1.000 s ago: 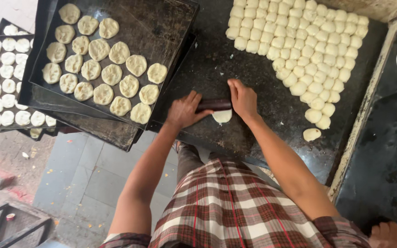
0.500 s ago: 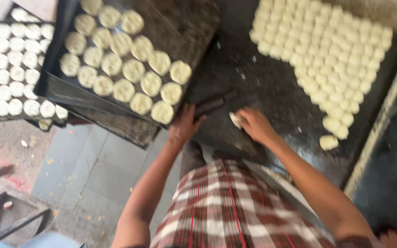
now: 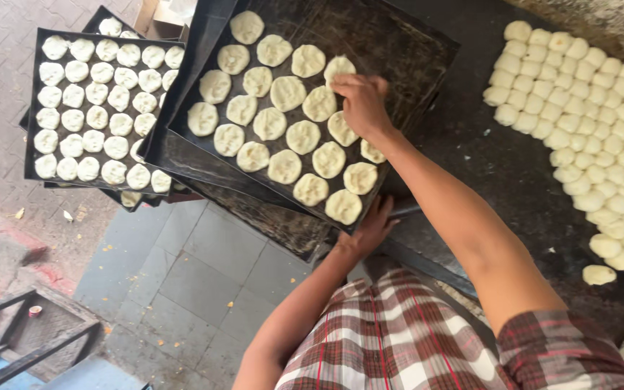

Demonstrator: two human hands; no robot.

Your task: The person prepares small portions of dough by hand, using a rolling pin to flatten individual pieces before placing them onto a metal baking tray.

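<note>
My right hand [image 3: 361, 105] reaches over a black baking tray [image 3: 399, 43] holding several flattened dough discs [image 3: 287, 94]. Its fingers are curled on one disc [image 3: 339, 67] at the end of the tray's upper row. My left hand [image 3: 374, 225] rests at the tray's near corner on the dark worktop [image 3: 500, 166], closed around a dark rolling pin [image 3: 407, 210]; only a short end of the pin shows. A block of several small raw dough balls [image 3: 586, 108] lies on the worktop to the right, with one ball [image 3: 599, 274] apart at its near end.
A second black tray [image 3: 34, 108] full of dough discs sits lower at the left, partly under the first, with more trays beneath. Below are grey floor tiles [image 3: 182, 274] and a dark metal frame [image 3: 30, 339] at bottom left.
My right hand left the worktop, where it took a flattened disc beside the rolling pin, and moved up and left onto the tray. The left hand stayed by the pin. The view shifted left.
</note>
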